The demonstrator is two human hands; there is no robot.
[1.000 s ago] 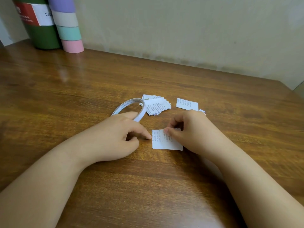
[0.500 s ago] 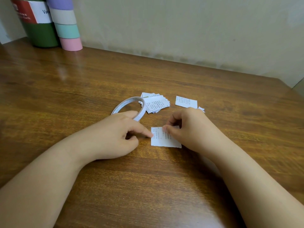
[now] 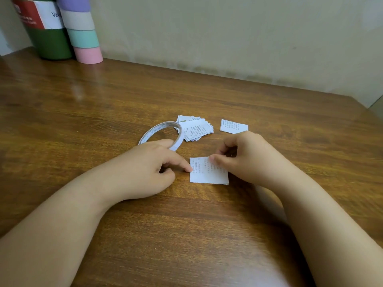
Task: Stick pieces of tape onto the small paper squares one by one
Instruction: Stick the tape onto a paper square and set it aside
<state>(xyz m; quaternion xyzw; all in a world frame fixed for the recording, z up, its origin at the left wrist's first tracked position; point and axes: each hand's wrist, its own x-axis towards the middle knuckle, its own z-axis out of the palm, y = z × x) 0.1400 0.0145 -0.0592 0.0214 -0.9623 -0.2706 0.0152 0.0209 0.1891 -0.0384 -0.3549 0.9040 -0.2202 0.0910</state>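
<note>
a small printed paper square (image 3: 208, 171), white with faint rows of text, lies flat on the glossy, wood-grain table (image 3: 83, 112) just below the centre of the frame. the left hand (image 3: 145, 170) rests on the table to its left, fingers loosely curled, its forefinger straight and its tip touching the square's left edge; it grips nothing. the right hand (image 3: 246, 160) sits at the square's upper right, fingers curled, thumb pressing down on the paper near its top edge; whether a strip of tape lies under the thumb cannot be told. a thin ring of white tape (image 3: 161, 134) lies flat just above the left hand, its near side hidden by the knuckles. touching the ring's right side is a fanned stack of paper squares (image 3: 195, 128), and a single square (image 3: 233, 126) lies apart to the right of the stack. in the upper left of the frame stand a dark green cylinder (image 3: 47, 32) with a red and white label and a tube (image 3: 81, 31) banded purple, grey, mint and pink. compared with half a second ago, hands and square keep nearly the same pose.
</note>
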